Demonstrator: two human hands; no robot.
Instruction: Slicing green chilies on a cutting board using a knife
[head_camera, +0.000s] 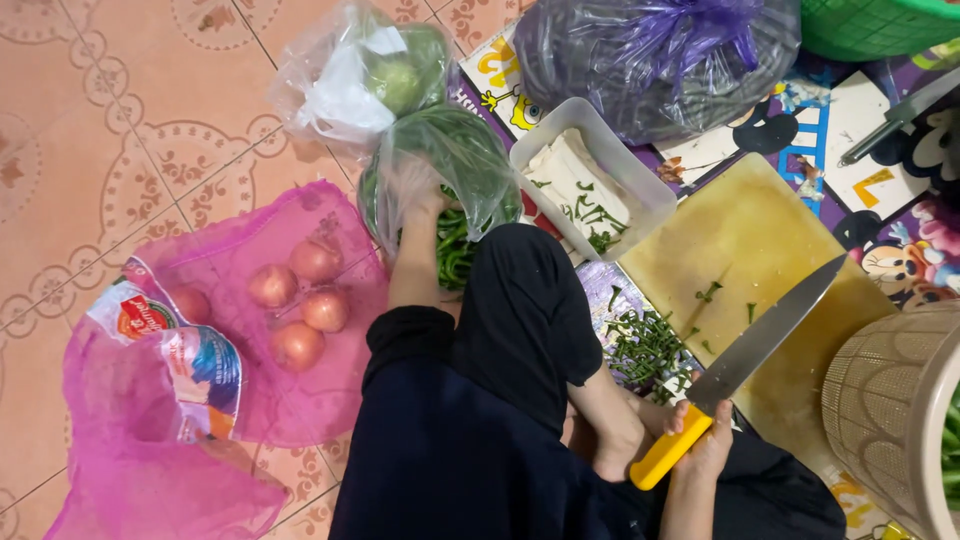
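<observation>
Two hands are working: the left hand (428, 205) is reaching into the clear plastic bag (440, 160) of green beans (455, 250) at twelve o'clock, its grip hidden, while the right hand (705, 445) is gripping the yellow-handled kitchen knife (745, 365).

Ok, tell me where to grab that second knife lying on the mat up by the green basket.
Take the spare knife by its dark handle, the lower-left end, coming from the cutting board side. The blade runs up-right toward the frame edge, so fingers approaching from below-left meet handle first.

Even, fairly bright indoor light from above, soft shadows only. Mild glare on the clear plastic bags (400, 110) upper centre and on the knife blade (770, 330) at right. Focus mostly sharp; slight softness and wide-angle stretch twd the corners. Dark clothing at bottom centre loses detail.
</observation>
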